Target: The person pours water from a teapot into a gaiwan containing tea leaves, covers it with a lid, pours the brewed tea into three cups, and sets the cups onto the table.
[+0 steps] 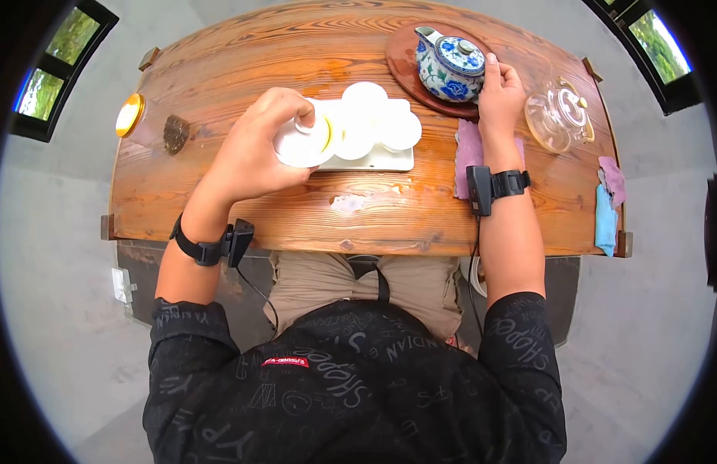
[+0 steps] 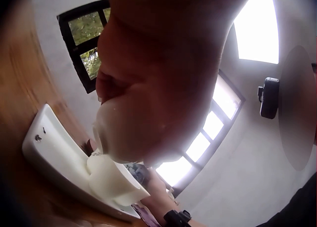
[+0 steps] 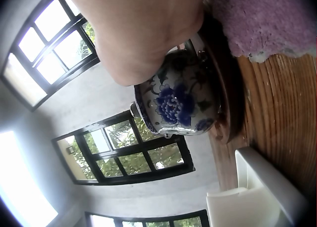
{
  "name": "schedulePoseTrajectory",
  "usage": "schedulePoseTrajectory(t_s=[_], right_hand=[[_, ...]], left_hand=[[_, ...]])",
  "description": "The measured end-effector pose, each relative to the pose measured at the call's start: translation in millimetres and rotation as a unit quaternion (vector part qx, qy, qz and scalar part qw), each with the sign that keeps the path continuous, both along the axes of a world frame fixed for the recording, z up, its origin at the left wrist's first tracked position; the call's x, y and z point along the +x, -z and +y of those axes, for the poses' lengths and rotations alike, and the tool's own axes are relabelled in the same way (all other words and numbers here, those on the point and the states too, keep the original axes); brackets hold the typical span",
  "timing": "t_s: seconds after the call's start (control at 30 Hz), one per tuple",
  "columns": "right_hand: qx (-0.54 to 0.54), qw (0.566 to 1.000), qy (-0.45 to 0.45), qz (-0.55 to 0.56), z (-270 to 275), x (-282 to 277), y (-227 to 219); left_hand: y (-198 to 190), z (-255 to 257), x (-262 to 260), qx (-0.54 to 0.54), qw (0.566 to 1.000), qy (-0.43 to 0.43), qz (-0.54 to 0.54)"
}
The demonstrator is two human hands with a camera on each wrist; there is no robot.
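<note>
My left hand [image 1: 290, 117] grips a white lidded cup [image 1: 303, 141], tilted on its side above the left end of a white tray [image 1: 374, 161]. Several white cups [image 1: 374, 116] stand on that tray. In the left wrist view the hand [image 2: 168, 64] wraps the lidded cup [image 2: 126, 133] above a small cup [image 2: 114, 180]. My right hand [image 1: 496, 77] holds a blue-and-white teapot [image 1: 451, 66] at its right side, hiding the handle. The teapot [image 3: 178, 103] sits on a round wooden stand [image 1: 408, 69].
A purple cloth [image 1: 468, 151] lies under my right wrist. At the right stand a glass pitcher [image 1: 559, 116] and pink and blue cloths [image 1: 607, 205]. A yellow disc [image 1: 130, 114] and a dark lump [image 1: 175, 133] lie far left. A wet patch [image 1: 347, 203] shows near the front edge.
</note>
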State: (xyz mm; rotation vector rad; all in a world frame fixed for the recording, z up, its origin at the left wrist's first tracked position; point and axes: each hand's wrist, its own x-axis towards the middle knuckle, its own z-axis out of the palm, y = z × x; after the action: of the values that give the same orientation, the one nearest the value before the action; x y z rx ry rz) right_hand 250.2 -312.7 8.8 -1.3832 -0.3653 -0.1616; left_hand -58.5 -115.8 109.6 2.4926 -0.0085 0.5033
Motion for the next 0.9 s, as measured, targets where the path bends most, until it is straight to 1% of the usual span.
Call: schedulePoseTrajectory(t_s=[0.07, 0.17, 0.23, 0.3, 0.43, 0.7, 0.77, 0.8, 0.87, 0.9], right_hand=[[0.01, 1.0, -0.013, 0.001, -0.7, -0.5, -0.2], [0.012, 1.0, -0.008, -0.016, 0.7, -0.3, -0.6], [0.006, 1.0, 0.004, -0.02, -1.5, 0.4, 0.8], [-0.03, 0.999, 0.011, -0.017, -2.1, 0.8, 1.3], [-0.005, 1.0, 0.008, -0.019, 0.2, 0.3, 1.0], [-0.006, 1.0, 0.007, -0.024, 0.0, -0.1, 1.5], [-0.004, 1.0, 0.01, -0.026, 0.8, 1.6, 3.0], [-0.007, 0.999, 0.013, -0.032, 1.2, 2.1, 3.2], [-0.01, 0.999, 0.017, -0.037, 0.9, 2.5, 4.1], [-0.009, 0.999, 0.016, -0.039, 0.8, 2.0, 3.5]], left_hand=[[-4.7, -3.7, 2.2, 0.043, 0.999, -0.004, 0.025], [-8.7, -6.9, 7.1, 0.067, 0.997, -0.001, 0.045], [-11.2, -7.8, 10.1, 0.071, 0.996, 0.006, 0.047], [-12.5, -9.0, 12.1, 0.076, 0.996, 0.009, 0.048], [-13.1, -10.3, 15.8, 0.073, 0.996, 0.008, 0.042], [-11.7, -11.8, 18.6, 0.066, 0.997, 0.016, 0.038], [-7.7, -11.4, 18.1, 0.033, 0.999, 0.007, 0.023], [-3.2, -10.7, 17.9, 0.034, 0.999, 0.007, 0.024], [5.9, -9.6, 17.4, -0.064, 0.998, -0.011, 0.018], [6.4, -11.6, 18.1, -0.064, 0.998, -0.01, 0.019]])
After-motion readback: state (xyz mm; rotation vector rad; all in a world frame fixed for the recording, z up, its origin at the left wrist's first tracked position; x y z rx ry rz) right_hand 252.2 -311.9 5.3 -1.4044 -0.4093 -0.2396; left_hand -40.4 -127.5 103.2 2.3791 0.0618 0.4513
